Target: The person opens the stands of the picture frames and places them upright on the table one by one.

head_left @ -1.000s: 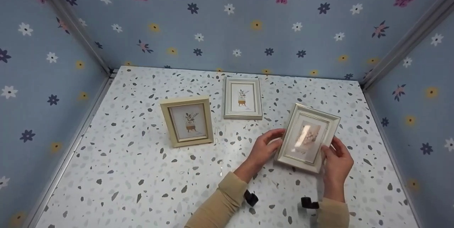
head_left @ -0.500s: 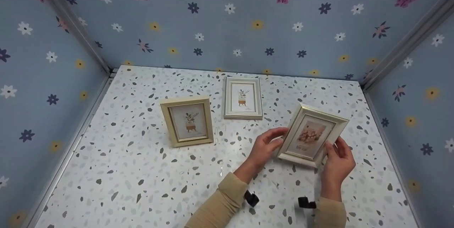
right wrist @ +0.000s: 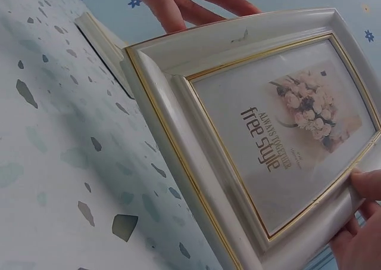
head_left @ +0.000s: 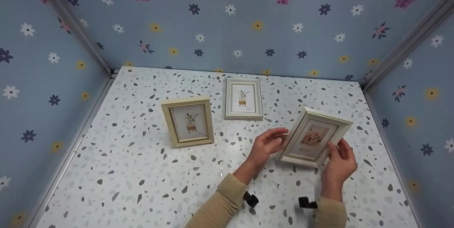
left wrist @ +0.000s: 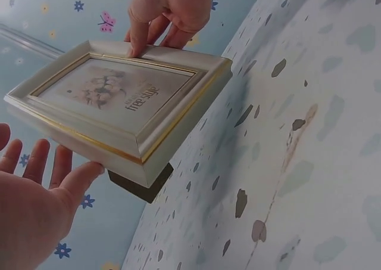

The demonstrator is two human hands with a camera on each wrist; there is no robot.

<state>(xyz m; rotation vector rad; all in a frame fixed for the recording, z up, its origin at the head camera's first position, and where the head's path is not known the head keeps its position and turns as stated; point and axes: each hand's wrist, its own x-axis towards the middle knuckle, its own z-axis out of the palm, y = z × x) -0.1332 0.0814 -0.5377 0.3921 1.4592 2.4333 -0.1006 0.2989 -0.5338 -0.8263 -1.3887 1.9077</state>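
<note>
The right hand pinches a cream photo frame between its fingers, tilted at the worktop's right; the left hand's fingers spread loosely, thumb at the opposite edge. Wrist views make "free style" lettering legible; only the head view shows plant prints in two other frames.

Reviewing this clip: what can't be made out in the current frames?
Held frame: back hidden by its front, head view.
Standing frame: back hidden by its front, head view.
Flat frame: tiny marking too small to read, head view.
Right hand: cut off by the right edge, right wrist view.
</note>
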